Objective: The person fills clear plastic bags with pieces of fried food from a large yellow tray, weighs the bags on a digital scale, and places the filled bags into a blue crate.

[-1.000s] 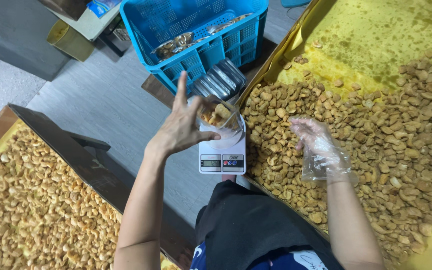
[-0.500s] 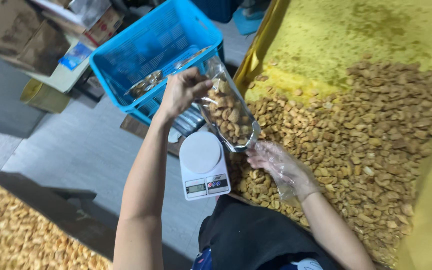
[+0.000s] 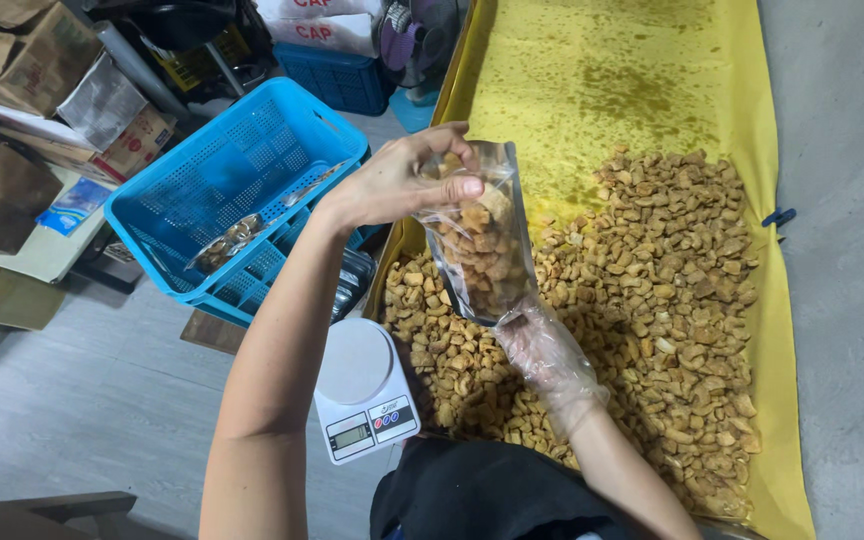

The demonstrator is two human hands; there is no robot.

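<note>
We pinch the clear plastic snack-filled pouch (image 3: 477,245) at its top with our left hand (image 3: 392,185); our gloved right hand (image 3: 549,355) cups its base, steadying it above the yellow-lined tray (image 3: 752,150).

**Clear pouch of fried snacks held above the tray**

The clear plastic pouch (image 3: 480,245) hung upright, about two-thirds full of golden-brown fried pieces, its open top pinched by the bare left hand (image 3: 392,182). The right hand (image 3: 544,352), in a thin transparent glove, touched its lower corner from beneath. The pouch hovered over the heap of loose fried pieces (image 3: 642,300).
</note>
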